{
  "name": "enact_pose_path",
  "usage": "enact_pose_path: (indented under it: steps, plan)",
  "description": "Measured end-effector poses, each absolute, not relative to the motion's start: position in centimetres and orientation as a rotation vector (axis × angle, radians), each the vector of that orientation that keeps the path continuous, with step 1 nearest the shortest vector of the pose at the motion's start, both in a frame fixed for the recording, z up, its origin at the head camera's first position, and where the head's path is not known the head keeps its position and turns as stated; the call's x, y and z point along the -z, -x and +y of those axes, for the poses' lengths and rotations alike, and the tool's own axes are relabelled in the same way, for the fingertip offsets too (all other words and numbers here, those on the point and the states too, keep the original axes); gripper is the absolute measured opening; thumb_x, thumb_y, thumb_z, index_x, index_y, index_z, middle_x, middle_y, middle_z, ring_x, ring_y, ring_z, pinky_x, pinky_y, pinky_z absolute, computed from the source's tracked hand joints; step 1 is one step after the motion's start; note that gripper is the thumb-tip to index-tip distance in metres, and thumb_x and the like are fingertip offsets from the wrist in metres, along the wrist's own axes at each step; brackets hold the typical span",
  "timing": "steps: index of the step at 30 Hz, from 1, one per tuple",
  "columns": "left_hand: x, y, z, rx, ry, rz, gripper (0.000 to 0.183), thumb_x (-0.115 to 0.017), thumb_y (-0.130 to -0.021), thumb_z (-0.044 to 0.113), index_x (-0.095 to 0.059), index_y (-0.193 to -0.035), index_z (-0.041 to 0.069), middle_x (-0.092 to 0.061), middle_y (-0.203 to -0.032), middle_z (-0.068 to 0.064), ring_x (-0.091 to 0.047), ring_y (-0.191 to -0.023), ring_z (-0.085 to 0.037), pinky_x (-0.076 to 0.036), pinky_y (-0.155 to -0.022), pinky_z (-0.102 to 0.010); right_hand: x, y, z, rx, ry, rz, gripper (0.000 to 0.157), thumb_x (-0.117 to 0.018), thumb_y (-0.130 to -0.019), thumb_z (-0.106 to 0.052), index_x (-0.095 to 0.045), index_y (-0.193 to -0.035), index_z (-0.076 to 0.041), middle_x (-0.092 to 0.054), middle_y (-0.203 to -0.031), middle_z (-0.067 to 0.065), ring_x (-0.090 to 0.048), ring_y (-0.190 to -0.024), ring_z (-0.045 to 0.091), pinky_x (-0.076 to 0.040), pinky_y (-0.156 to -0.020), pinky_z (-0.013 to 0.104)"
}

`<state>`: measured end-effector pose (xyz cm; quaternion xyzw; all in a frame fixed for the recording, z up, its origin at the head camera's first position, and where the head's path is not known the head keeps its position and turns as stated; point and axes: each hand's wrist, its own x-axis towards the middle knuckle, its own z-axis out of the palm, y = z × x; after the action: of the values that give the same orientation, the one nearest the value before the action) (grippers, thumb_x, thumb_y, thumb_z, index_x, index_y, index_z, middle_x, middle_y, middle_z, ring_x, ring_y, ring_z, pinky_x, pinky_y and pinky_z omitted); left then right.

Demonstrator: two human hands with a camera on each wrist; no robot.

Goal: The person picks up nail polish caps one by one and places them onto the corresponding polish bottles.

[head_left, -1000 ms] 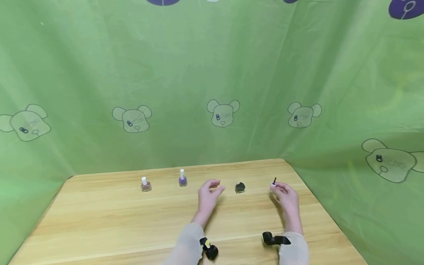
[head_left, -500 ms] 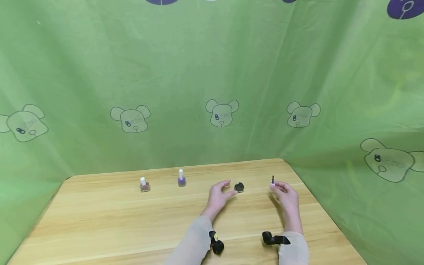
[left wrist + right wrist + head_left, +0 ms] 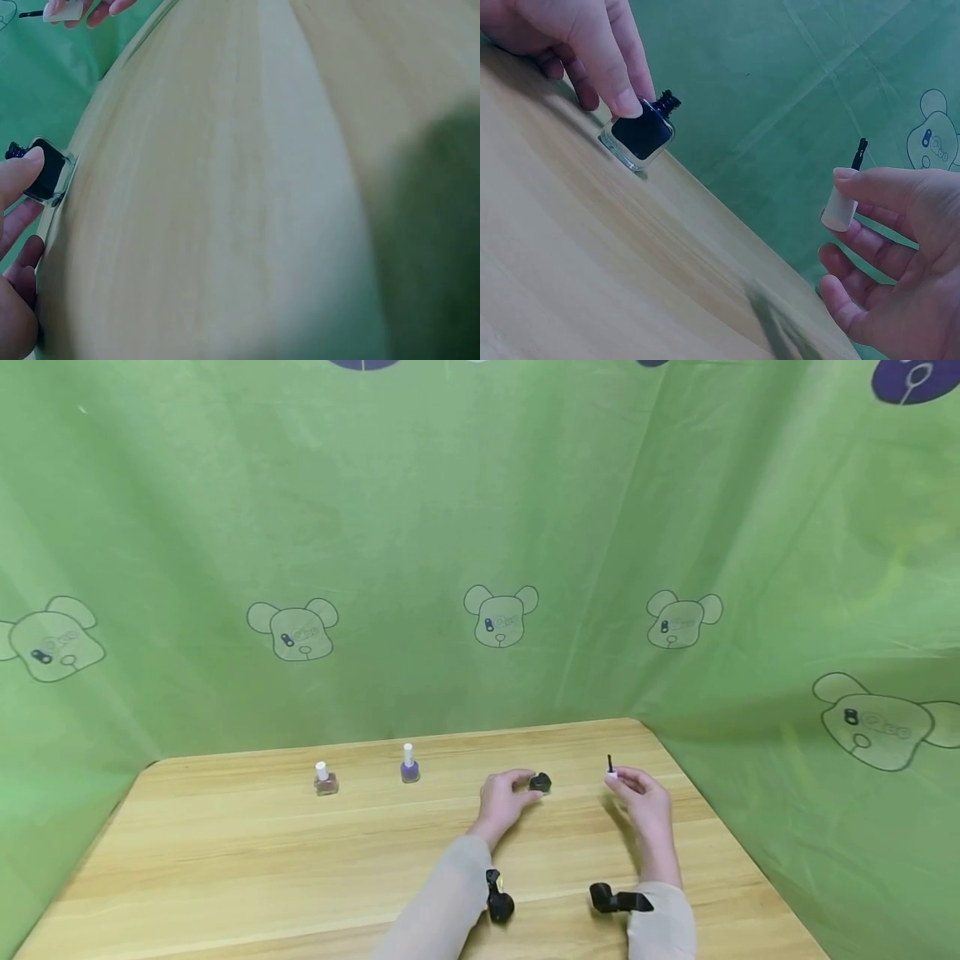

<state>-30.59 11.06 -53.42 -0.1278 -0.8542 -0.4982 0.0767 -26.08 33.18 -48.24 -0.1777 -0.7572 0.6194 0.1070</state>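
Rightward since the earlier head view, the left hand [image 3: 501, 802] has reached the black bottle [image 3: 641, 133], its thumb on one face and a finger behind, closed to the glass's thickness, presumably steadying it. The right hand [image 3: 649, 806] pinches the white cap [image 3: 841, 210] between thumb and finger; the brush [image 3: 860, 154] points up, long axis near upright, likely to keep its bristles off the table [image 3: 300, 860]. Between the hands, the uncapped bottle stands neck up. Leftward, near the far edge, stand capped mauve [image 3: 326, 783] and purple bottles [image 3: 409, 771]; behind hangs a green curtain [image 3: 375, 527].
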Motion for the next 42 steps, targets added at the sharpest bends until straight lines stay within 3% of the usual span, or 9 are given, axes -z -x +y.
enact_pose_path:
  steps: [11,19,32,42]
  plan:
    - [53.1,30.6,11.4,1.494,0.327,-2.576,0.026,-0.078,-0.082,0.024,-0.073,-0.106,0.015,-0.076,-0.104,0.0,-0.066,-0.1,-0.022,-0.04,-0.094,-0.04,47.8,26.1,32.5,-1.784,0.467,-2.274,0.045,-0.072,-0.089,-0.023,-0.058,-0.126,-0.002,-0.062,-0.087,-0.022,-0.056,-0.084,-0.003,-0.051,-0.083,0.025]
    - [53.3,30.5,10.4,1.584,0.391,-2.527,0.023,-0.077,-0.083,0.02,-0.073,-0.104,0.011,-0.075,-0.103,-0.004,-0.068,-0.095,-0.019,-0.055,-0.085,-0.029,47.6,26.1,32.1,-1.75,0.416,-2.294,0.043,-0.072,-0.089,-0.02,-0.058,-0.124,0.001,-0.06,-0.08,-0.027,-0.056,-0.08,-0.006,-0.051,-0.078,0.022]
    - [52.7,29.4,7.1,1.794,0.386,-2.439,0.026,-0.078,-0.081,0.018,-0.073,-0.105,0.009,-0.074,-0.103,-0.008,-0.067,-0.082,-0.011,-0.055,-0.074,-0.021,47.2,26.3,31.5,-1.731,0.327,-2.369,0.044,-0.072,-0.089,-0.021,-0.059,-0.124,0.001,-0.062,-0.086,-0.022,-0.057,-0.083,-0.005,-0.053,-0.083,0.024]
    - [52.8,27.8,4.3,1.901,0.299,-2.38,0.029,-0.08,-0.08,0.019,-0.073,-0.105,0.009,-0.073,-0.106,-0.012,-0.071,-0.085,-0.019,-0.058,-0.077,-0.025,46.5,26.4,30.1,-1.646,0.18,-2.489,0.041,-0.073,-0.088,-0.021,-0.061,-0.121,0.001,-0.069,-0.103,0.002,-0.057,-0.085,-0.002,-0.048,-0.08,0.013]
